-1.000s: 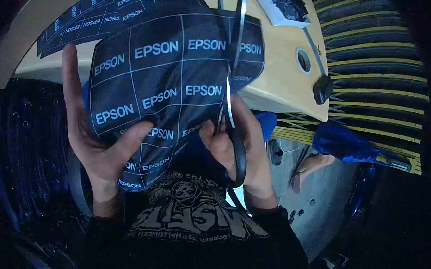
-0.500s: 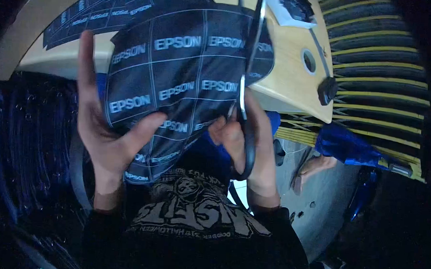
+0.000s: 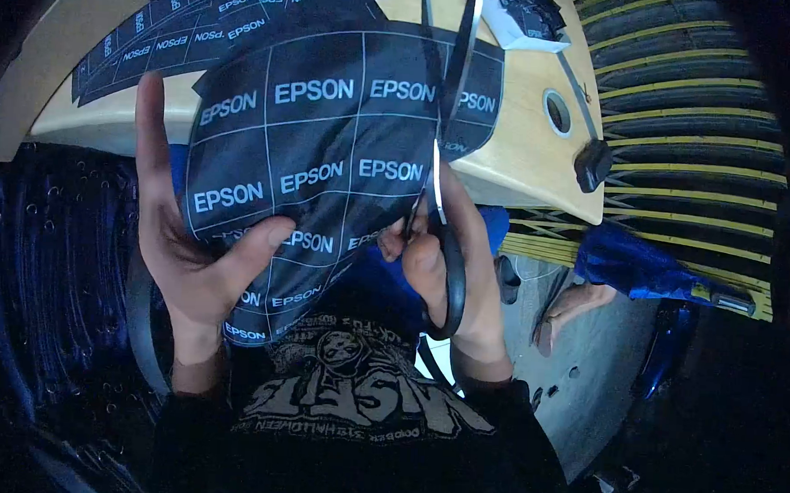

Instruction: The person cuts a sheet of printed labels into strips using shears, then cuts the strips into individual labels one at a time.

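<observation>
A black sheet printed with white EPSON lettering in a grid (image 3: 316,137) hangs curved in front of me, its lower end near my shirt. My left hand (image 3: 191,264) holds its left side, thumb across the printed face and index finger stretched up along the edge; the other fingers are hidden behind. In my right hand (image 3: 468,281) is a pair of scissors (image 3: 462,69) with black handles, my thumb by the lower loop. The long blades point away from me and stand apart, with the sheet's right part between them.
More EPSON-printed sheets (image 3: 175,39) lie on the light wooden table (image 3: 514,155) at the far left. A white box with black pieces (image 3: 540,43) stands at its back right. Beside the table runs a yellow-and-black slatted structure (image 3: 682,127), with blue cloth (image 3: 628,261) below it.
The sheet and both hands sit slightly lower and further left in view, and so does the table edge. The scissor blades remain apart, and both holds are the same.
</observation>
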`<state>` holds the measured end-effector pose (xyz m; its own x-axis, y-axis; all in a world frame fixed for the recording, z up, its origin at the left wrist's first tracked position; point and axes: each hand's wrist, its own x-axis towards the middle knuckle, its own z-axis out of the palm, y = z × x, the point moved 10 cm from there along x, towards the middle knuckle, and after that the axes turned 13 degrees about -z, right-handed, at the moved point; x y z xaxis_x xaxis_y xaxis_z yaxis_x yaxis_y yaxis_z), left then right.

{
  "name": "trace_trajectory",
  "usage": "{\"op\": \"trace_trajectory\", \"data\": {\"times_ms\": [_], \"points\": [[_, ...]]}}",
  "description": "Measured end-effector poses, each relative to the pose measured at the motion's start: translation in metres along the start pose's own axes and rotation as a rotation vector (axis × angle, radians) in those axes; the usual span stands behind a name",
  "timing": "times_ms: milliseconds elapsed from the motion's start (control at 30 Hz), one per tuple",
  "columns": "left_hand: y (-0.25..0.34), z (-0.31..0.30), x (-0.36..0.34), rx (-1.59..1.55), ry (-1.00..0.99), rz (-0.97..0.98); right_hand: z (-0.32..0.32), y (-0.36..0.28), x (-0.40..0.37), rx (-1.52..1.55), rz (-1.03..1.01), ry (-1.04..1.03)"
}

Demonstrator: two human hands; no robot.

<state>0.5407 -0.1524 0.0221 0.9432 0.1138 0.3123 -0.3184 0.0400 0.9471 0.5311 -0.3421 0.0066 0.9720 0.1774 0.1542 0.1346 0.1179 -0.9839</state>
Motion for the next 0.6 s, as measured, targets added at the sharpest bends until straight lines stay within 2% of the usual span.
{"op": "trace_trajectory", "data": {"times_ms": [167, 267, 333, 467, 533, 600], "points": [[0.0, 0.0, 0.0, -0.02, 0.002, -0.016, 0.001, 0.005, 0.0, 0.059, 0.046, -0.028], [-0.004, 0.002, 0.0, 0.018, -0.02, -0.057, 0.004, -0.001, 0.004, 0.04, -0.006, -0.022], [-0.004, 0.005, 0.001, -0.116, 0.019, -0.115, 0.004, -0.009, 0.007, -0.019, -0.05, -0.023], [-0.001, 0.006, 0.002, -0.032, -0.001, -0.063, 0.002, -0.002, 0.006, 0.019, -0.06, -0.026], [0.0, 0.003, 0.002, -0.115, 0.061, -0.089, 0.004, 0.004, 0.004, 0.053, 0.038, -0.031], [0.002, 0.001, 0.003, -0.042, 0.04, -0.043, 0.002, 0.001, 0.005, 0.011, 0.005, -0.018]]}}
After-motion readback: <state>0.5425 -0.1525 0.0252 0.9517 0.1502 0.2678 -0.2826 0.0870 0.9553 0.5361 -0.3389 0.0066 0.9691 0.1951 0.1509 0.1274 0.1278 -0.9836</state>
